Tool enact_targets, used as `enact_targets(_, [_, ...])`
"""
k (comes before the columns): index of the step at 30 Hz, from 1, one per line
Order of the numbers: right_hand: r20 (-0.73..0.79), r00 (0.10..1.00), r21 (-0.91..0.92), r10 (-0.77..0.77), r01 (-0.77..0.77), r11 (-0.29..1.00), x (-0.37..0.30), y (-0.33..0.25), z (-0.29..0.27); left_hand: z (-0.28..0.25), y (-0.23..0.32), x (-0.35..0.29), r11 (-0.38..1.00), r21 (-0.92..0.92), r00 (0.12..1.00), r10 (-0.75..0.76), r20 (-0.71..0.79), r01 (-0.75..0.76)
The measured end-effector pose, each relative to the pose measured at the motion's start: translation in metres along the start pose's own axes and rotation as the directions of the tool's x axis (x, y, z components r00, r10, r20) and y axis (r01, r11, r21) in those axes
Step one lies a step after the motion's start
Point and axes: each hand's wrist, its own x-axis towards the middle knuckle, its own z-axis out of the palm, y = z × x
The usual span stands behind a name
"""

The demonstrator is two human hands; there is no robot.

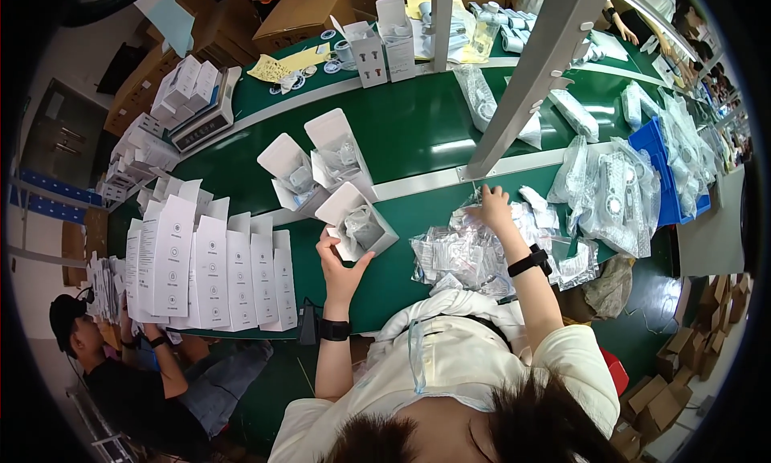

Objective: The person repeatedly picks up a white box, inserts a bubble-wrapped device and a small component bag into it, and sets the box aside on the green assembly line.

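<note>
My left hand (pixel 341 270) grips an open white carton (pixel 387 236) by its near left side, thumb and fingers around the wall. Inside the carton lies a clear-bagged item (pixel 361 224). Just behind stand two more open white cartons, one with its lid up (pixel 328 128) and another to its left (pixel 281 156), each with bagged contents. My right hand (pixel 495 210) is at the far edge of a heap of small clear packets (pixel 459 258). Its fingers are bent together; whatever they pinch is too small to make out.
Rows of open white cartons (pixel 238 274) stand at left. Bubble-wrapped items (pixel 614 190) lie at right beside a blue bin (pixel 666 174). A grey metal post (pixel 522 85) rises from the bench. A person in black (pixel 120 375) sits at lower left; others work across the bench.
</note>
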Motion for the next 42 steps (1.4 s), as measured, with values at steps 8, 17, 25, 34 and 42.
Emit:
enact_targets(8, [0.08,0.95,0.461,-0.301,0.232,0.856,0.016,0.019,0.014,0.0,0.048,0.023,0.941,0.334,0.998,0.041,0.044,-0.053])
enact_targets(17, [-0.539,0.432,0.551,-0.723,0.83,0.085,-0.05,-0.123,-0.122,-0.004,0.043,0.038,0.945,0.323,0.995,-0.024,-0.096,0.054])
enact_targets(25, [0.07,-0.123,0.194,-0.99,0.975,-0.108,-0.033,-0.179,-0.086,-0.015,0.025,0.037,0.954,0.01,0.951,-0.298,-0.087,0.3])
enact_targets(34, [-0.432,0.499,0.706,-0.751,0.705,0.062,-0.05,-0.139,-0.014,-0.028,-0.024,0.044,0.986,-0.14,0.813,-0.151,-0.562,0.086])
enact_targets(42, [-0.123,0.791,0.913,-0.599,0.326,0.244,-0.038,-0.107,-0.013,-0.017,-0.116,0.075,0.918,-0.101,0.902,-0.396,-0.17,0.384])
